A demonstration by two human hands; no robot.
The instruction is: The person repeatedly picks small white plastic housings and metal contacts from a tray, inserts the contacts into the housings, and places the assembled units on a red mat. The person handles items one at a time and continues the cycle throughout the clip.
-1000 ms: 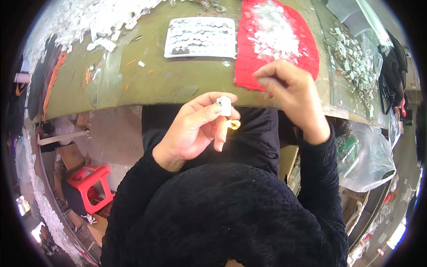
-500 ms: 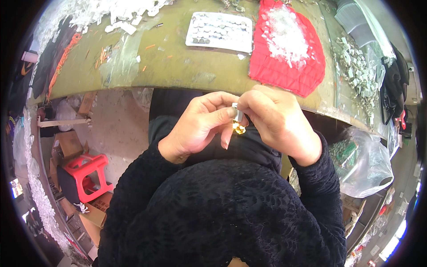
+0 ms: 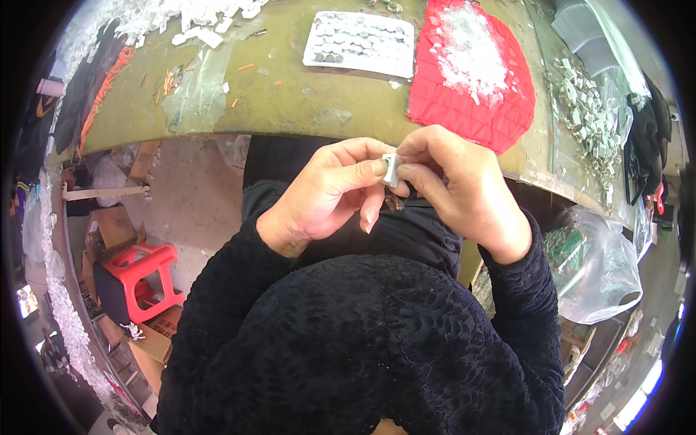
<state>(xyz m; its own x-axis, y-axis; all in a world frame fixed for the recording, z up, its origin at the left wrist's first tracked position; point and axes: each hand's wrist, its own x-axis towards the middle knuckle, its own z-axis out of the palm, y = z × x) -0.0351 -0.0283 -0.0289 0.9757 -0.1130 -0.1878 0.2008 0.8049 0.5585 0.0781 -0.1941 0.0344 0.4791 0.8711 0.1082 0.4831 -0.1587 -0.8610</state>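
Over my lap, in front of the bench edge, my left hand (image 3: pixel 322 192) pinches a small white rectangular plastic piece (image 3: pixel 391 172) between thumb and fingertips. From the other side, my right hand (image 3: pixel 464 188) closes its thumb and index finger on the same piece. An opening shows in the white piece's near face. Just below it is a small dark brownish thing (image 3: pixel 395 204), too small to make out. On the bench, a white tray (image 3: pixel 355 67) holds many small round discs, and a red quilted cloth (image 3: pixel 482 130) bears a heap of clear plastic bits (image 3: pixel 471 61).
White plastic pieces (image 3: pixel 206 35) heap at the bench's far left, beside orange strands (image 3: pixel 105 94). More small whitish pieces (image 3: pixel 583 116) lie at the right. A red stool (image 3: pixel 148 279) stands at lower left; a clear plastic bag (image 3: pixel 594 275) hangs at right.
The white piece has turned and shows more of its face. My right hand has shifted slightly, its thumb now along the piece. The thing below has gone from shiny gold to dark.
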